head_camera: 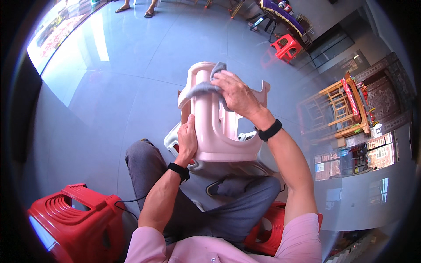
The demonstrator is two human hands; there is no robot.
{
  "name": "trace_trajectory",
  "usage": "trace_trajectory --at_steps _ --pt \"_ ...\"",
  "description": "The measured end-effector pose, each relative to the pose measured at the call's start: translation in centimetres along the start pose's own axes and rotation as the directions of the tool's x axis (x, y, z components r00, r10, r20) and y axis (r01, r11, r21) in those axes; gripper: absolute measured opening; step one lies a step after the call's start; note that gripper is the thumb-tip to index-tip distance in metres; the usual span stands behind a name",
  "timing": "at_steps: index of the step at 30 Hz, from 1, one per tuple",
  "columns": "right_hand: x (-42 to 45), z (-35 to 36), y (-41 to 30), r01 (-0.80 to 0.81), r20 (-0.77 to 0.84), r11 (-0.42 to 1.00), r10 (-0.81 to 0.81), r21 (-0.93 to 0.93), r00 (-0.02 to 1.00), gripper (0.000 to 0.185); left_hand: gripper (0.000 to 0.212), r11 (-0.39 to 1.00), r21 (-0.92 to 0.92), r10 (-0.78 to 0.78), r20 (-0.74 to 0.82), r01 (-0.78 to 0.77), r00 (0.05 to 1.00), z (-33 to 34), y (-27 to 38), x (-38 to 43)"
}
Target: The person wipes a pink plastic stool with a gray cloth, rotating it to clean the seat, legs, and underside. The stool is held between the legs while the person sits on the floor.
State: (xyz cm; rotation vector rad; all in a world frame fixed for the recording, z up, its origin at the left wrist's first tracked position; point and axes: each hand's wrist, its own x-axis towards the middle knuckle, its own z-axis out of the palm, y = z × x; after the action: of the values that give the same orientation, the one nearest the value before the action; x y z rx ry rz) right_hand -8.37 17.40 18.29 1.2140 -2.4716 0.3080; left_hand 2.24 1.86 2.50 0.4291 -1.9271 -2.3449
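Observation:
A pale pink plastic stool (206, 125) lies tipped on its side before me, its legs pointing away. My left hand (187, 136) grips the stool's left edge, thumb on the outer face. A grey cloth (204, 88) is bunched under the fingers of my right hand (235, 93) and lies across a leg near its far end. Beneath and behind the pink stool, partly hidden, is a white plastic stool (170, 140) with red showing through its openings.
A red plastic stool (98, 220) stands at lower left with a black cable beside it; another red one (268, 233) is under me. Farther off are a red stool (286, 47), a cloth-covered table (283, 14), wooden furniture (342, 108) and a person's feet (149, 11).

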Motion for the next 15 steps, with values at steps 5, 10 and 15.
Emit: trace_trajectory --at_steps 5,10,15 --pt "-2.6 0.2 -1.6 0.127 0.038 0.979 -0.122 -0.158 0.992 0.023 0.071 0.999 -0.029 0.036 0.027 -0.035 0.999 -0.1 -1.3 0.6" --pt "-5.7 -0.8 0.8 0.064 -0.039 0.947 -0.080 -0.316 0.996 0.025 0.075 0.997 -0.052 -0.045 0.073 0.049 0.996 -0.4 -0.6 0.8" --pt "-11.4 -4.2 3.8 -0.127 -0.034 0.926 0.123 -0.356 0.992 0.028 0.075 1.000 -0.024 -0.006 0.095 0.008 0.995 -0.5 -1.1 0.7"
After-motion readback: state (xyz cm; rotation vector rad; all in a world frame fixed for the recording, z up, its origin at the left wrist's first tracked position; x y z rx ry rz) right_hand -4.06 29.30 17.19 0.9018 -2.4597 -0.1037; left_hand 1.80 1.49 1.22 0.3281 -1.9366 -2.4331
